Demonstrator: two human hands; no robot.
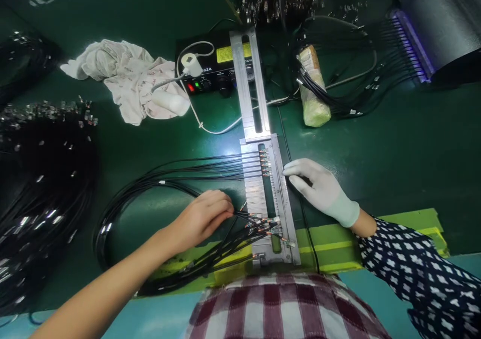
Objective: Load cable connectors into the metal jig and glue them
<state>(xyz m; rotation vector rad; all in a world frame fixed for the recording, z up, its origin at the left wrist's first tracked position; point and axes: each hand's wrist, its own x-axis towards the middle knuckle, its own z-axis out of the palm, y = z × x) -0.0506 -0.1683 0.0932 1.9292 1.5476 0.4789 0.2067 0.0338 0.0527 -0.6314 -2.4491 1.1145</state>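
Note:
My bare left hand (208,211) pinches a black cable (240,213) close to its stripped end, just left of the slotted metal fixture (280,188). Several cables (210,168) lie side by side in the upper slots, their coloured wire ends in a row. A loose bunch of cable ends (263,226) rests across the lower part of the fixture. My right hand (317,186), in a white glove, touches the fixture's right edge with thumb and forefinger apart; nothing shows between them. The cables loop round in a coil (103,228) on the left.
Behind the fixture stands a black control box (206,78) with a slotted metal bar (250,83) in front. A crumpled cloth (131,78) lies at its left. A wrapped roll (315,93) and a lamp unit glowing violet (413,48) sit right. Cable heaps (45,188) cover the far left.

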